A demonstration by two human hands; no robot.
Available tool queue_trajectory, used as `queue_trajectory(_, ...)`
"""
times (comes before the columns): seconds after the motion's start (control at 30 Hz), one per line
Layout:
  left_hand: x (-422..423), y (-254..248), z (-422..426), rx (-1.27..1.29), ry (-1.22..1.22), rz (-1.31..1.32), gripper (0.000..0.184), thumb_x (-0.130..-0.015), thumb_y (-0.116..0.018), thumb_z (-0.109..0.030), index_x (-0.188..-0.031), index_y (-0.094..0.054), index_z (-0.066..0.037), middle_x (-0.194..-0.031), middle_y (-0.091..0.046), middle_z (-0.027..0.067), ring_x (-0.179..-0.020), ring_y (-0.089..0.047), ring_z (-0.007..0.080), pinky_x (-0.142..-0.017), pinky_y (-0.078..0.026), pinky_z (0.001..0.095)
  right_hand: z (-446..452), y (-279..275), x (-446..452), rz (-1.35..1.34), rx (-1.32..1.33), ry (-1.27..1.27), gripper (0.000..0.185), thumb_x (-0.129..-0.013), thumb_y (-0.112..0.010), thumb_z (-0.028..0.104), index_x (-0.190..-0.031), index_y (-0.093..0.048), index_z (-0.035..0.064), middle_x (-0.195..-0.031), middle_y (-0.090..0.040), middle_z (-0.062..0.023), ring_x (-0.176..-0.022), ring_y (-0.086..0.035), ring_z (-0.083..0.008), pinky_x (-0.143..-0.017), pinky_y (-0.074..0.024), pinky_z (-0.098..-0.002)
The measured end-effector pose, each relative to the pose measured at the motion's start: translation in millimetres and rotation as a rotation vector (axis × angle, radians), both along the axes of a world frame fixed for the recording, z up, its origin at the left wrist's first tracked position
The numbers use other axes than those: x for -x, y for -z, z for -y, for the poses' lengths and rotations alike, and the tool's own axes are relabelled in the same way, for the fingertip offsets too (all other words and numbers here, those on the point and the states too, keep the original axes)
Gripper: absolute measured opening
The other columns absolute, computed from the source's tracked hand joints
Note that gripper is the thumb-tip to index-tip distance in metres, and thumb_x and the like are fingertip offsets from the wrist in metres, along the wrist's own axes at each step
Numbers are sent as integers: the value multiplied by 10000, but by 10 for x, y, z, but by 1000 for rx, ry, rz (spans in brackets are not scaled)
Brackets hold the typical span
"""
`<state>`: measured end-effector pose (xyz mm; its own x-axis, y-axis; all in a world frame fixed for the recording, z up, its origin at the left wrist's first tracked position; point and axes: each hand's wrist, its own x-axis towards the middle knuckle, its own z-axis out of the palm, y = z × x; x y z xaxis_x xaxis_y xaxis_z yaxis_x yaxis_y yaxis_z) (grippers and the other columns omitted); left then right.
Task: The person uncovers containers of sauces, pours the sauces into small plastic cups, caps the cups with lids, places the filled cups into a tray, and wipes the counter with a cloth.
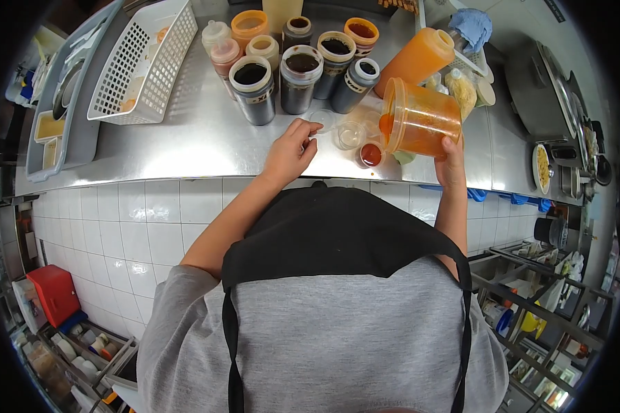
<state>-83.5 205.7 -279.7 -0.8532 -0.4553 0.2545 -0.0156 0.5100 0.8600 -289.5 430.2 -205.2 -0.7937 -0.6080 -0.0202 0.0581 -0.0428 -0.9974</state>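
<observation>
Closest of all is the grey shirt [351, 337], its wearer facing the worktop [207, 148] in a black apron [331, 237]. The left hand [291, 153] is just past the worktop's front edge, fingers curled, fingertips right by a clear cup [322, 120]; from here I can't tell whether they pinch its rim. The right hand [450, 158] grips the base end of an orange-smeared tub [427, 120], tipped well over so its mouth points left, with orange sauce [386, 124] at the lip. Below that mouth, near the front edge, stands a small sauce cup [371, 155] with red sauce in it, and just beside it another see-through cup [350, 135].

Beyond the hands, dark-filled bottles [253, 96] cluster upright, open at the top. Right of them an orange bottle [417, 58] appears tilted, behind the tub. Over to the left sits a white basket [134, 93], its sides full of holes, and far off on the right is a blue cloth [470, 27].
</observation>
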Motion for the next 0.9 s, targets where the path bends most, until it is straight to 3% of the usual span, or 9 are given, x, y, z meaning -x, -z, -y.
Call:
queue_trajectory(0.13, -4, -10, 4, -9, 4, -1, 262, -800, -553, -21, -1061, -567, -50, -903, -529, 71, -689, -530, 154, -591, -430, 250, 29, -44, 14, -36, -40, 3, 1013, -604, -736, 469, -1409, -225, 127, -1323, -377, -110, -1238, -369, -248, -1027, -302, -387)
queue_trajectory(0.2, -8, -22, 3, -11, 2, 0, 262, -800, -551, -21, -1060, -567, -50, -902, -529, 70, -692, -530, 155, -591, -430, 250, 16, -29, 43, -116, -24, -20, 867, -680, -693, 469, -1352, -288, 100, -1287, -427, -84, -1206, -406, -226, -951, -379, -399)
queue_trajectory(0.3, -6, -21, 8, -13, 2, 1, 258, -800, -548, -22, -1057, -567, -49, -900, -530, 69, -698, -530, 157, -587, -431, 251, 39, -101, 24, -41, -50, -6, 1022, -590, -742, 476, -1407, -233, 133, -1310, -383, -108, -1233, -376, -251, -1009, -332, -394)
queue_trajectory(0.47, -7, -36, 8, -28, 0, -16, 247, -803, -542, -21, -1047, -568, -45, -896, -532, 72, -699, -531, 163, -580, -431, 250, 17, -131, 35, -29, -49, -18, 1005, -602, -736, 474, -1402, -238, 125, -1297, -393, -112, -1215, -396, -243, -993, -355, -385)
queue_trajectory(0.53, -12, -50, 12, -12, -1, -3, 238, -804, -536, -50, -1041, -555, -61, -892, -544, 79, -678, -577, 203, -620, -469, 308, 16, -157, 28, -34, -43, -26, 998, -608, -732, 475, -1401, -239, 122, -1293, -396, -115, -1207, -406, -240, -988, -362, -381)
queue_trajectory(0.63, 2, 3, 19, -7, -4, -15, 229, -809, -534, -54, -1036, -559, -60, -900, -548, 82, -693, -585, 207, -628, -473, 310, 19, -210, 8, -25, -38, -49, 995, -615, -729, 471, -1402, -232, 120, -1287, -399, -123, -1193, -420, -247, -971, -380, -379)
queue_trajectory(0.7, 1, 17, 20, -21, -2, -25, 231, -807, -542, -37, -1037, -563, -50, -891, -543, 82, -717, -576, 193, -619, -460, 283, 21, -236, -7, -40, -31, -34, 832, -655, -724, 462, -1301, -368, 77, -1246, -473, -76, -1179, -450, -222, -984, -367, -370)
queue_trajectory(0.87, -1, 20, 24, -44, -1, -26, 231, -806, -549, -21, -1036, -566, -38, -878, -539, 81, -740, -566, 180, -613, -446, 256, 74, -309, -20, -92, -51, -49, 856, -639, -732, 474, -1299, -363, 72, -1245, -468, -84, -1187, -440, -228, -997, -349, -374)
queue_trajectory(0.9, 0, 25, 25, -36, -3, -32, 222, -810, -544, -44, -1031, -565, -46, -890, -544, 82, -723, -580, 197, -622, -461, 286, 85, -318, -20, -117, -50, -51, 869, -631, -736, 478, -1300, -359, 71, -1243, -467, -88, -1189, -438, -230, -1000, -343, -375)
